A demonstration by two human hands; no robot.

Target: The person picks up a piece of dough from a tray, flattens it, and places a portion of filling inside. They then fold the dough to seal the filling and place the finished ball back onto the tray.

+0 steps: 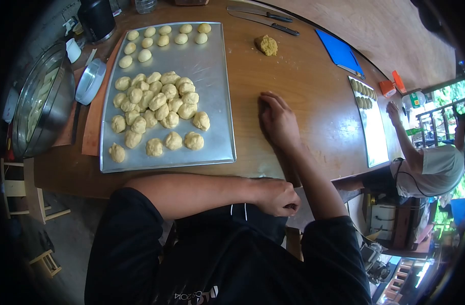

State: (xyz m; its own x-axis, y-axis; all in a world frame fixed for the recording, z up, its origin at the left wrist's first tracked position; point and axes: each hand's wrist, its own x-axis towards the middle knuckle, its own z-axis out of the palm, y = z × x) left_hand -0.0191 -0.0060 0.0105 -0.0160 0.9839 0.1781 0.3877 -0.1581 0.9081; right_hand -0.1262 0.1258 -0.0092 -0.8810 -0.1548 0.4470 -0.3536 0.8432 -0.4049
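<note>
At the left, a steel bowl (57, 119) is standing beside a pale round container (91, 81), close to a metal tray (209, 58). On the tray, rough dough pieces (162, 101) are lying bunched in the middle and near part, while smoother balls (144, 55) are sitting spaced apart at the far end. The bunched pieces are touching, so their soft surfaces could be sticking and tearing when lifted. The left forearm is crossing close to the tray's near edge; a careless swing could be nudging the tray. Further right, two knives (281, 17) are lying at the far side, beyond a crumbly yellow lump (268, 46), which could be breaking up if squeezed unevenly. The left hand (276, 197) is resting before the body, fingers curling inward; whether they are holding anything, I cannot tell. The right hand (282, 122) is resting on the table (314, 112), fingers loosely bending; its palm is hidden, so their gap is not showing. At the far right, another person (430, 165) is sitting beside a second tray (373, 137).
</note>
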